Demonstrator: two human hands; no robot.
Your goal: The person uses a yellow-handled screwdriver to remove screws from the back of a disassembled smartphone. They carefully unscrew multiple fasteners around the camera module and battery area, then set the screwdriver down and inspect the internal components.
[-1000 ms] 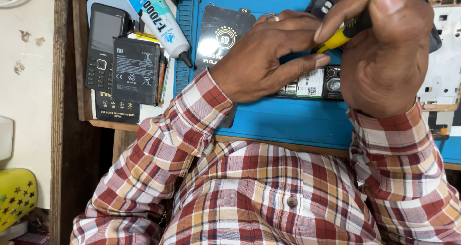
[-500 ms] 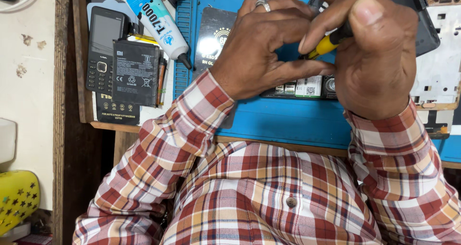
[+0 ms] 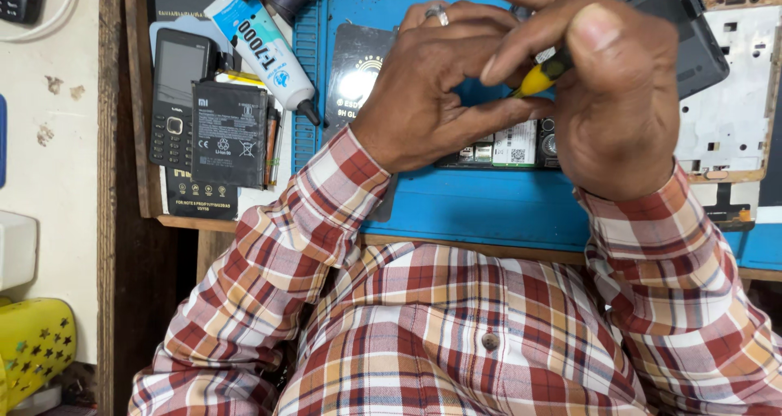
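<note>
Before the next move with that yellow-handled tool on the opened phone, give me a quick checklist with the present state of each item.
1. Yellow-handled tool gripped: ok, pinched by the right hand.
2. Left hand steadying at the work: ok, its fingers curl in beside the tool.
3. Tool tip seated: cannot tell, the hands hide it.
4. Opened phone lying on the blue mat: ok, its exposed board shows below the hands.
5. Glue tube out of the way: ok, lying left of the mat, its nozzle just short of the mat's edge.
6. Loose battery apart from the work: ok, resting beside the keypad phone.
</note>
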